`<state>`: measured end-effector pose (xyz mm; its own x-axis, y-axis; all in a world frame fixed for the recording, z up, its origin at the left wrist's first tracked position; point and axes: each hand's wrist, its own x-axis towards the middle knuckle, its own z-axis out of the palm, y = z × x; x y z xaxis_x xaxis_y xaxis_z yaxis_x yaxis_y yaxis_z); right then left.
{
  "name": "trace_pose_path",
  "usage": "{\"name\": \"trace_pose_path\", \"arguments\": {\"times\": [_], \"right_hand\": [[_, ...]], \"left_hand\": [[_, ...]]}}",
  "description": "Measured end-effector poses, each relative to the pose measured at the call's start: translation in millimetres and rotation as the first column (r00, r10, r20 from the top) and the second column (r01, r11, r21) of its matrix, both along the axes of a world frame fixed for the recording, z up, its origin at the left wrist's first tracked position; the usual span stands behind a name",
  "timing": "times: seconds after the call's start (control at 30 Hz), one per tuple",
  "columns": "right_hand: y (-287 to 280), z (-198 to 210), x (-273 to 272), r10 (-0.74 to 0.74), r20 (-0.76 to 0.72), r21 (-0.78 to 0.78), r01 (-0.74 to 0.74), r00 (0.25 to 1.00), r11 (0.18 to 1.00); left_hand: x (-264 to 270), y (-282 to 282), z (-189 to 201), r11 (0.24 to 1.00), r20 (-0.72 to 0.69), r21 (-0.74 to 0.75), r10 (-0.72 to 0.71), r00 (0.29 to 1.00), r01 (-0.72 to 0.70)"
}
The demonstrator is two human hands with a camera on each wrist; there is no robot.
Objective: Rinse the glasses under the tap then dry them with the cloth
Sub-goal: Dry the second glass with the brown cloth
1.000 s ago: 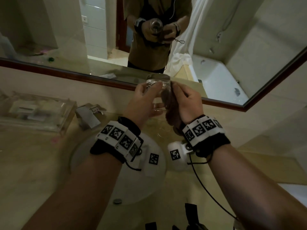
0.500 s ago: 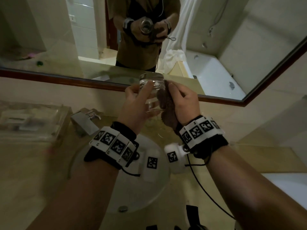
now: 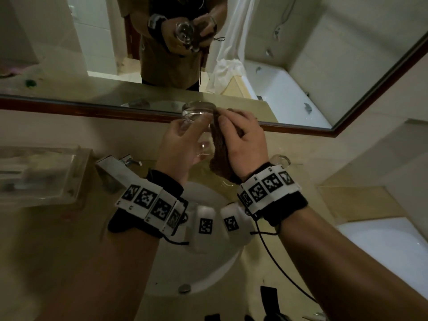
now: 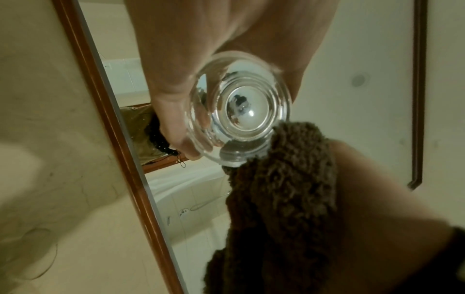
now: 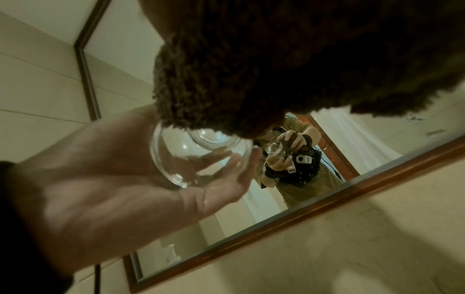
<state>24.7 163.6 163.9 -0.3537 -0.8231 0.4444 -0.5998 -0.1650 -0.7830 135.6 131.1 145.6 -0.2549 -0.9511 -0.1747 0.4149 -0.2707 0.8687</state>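
A clear drinking glass is held up above the sink, tilted with its thick base toward the mirror. My left hand grips the glass round its side, fingers curled on the wall. My right hand holds a dark brown fuzzy cloth and presses it against the right side of the glass. In the left wrist view the cloth touches the glass at its lower edge. In the right wrist view the cloth covers the upper part of the glass. A second glass stands on the counter behind my right wrist.
The white sink lies below my wrists, with the chrome tap at its left. A clear plastic tray sits on the beige counter at the far left. A wood-framed mirror runs along the wall close behind the glass.
Both hands with the glass and cloth have stayed together above the sink; the right hand's fingers have shifted the cloth up along the glass's side. The view has tilted slightly.
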Motion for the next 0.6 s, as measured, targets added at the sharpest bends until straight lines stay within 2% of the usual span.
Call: {"name": "trace_pose_path", "arguments": {"times": [0.13, 0.2, 0.27, 0.37, 0.5, 0.6], "right_hand": [[-3, -5, 3, -0.017, 0.165, 0.017, 0.015, 0.986, 1.0], [-2, -4, 6, -0.044, 0.137, 0.025, 0.04, 0.99, 0.999], [-1, -4, 7, -0.049, 0.043, 0.02, 0.048, 0.998, 0.999], [2, 1, 11, -0.044, -0.056, -0.023, 0.043, 0.997, 0.999], [-1, 1, 9, -0.051, 0.133, 0.038, 0.046, 0.99, 0.998], [1, 0, 11, -0.06, 0.085, 0.049, 0.056, 0.995, 0.997]], "left_hand": [[8, 0, -3, 0.993, -0.073, -0.036, -0.112, 0.991, 0.109], [8, -1, -3, 0.995, -0.045, -0.033, -0.096, 0.994, 0.094], [7, -1, -4, 0.998, -0.013, -0.013, -0.068, 0.998, 0.068], [9, -1, -4, 0.997, -0.065, -0.01, -0.082, 0.995, 0.081], [15, -2, -6, 0.982, -0.161, -0.07, -0.184, 0.97, 0.174], [12, -2, -6, 0.994, -0.081, -0.032, -0.109, 0.991, 0.107]]}}
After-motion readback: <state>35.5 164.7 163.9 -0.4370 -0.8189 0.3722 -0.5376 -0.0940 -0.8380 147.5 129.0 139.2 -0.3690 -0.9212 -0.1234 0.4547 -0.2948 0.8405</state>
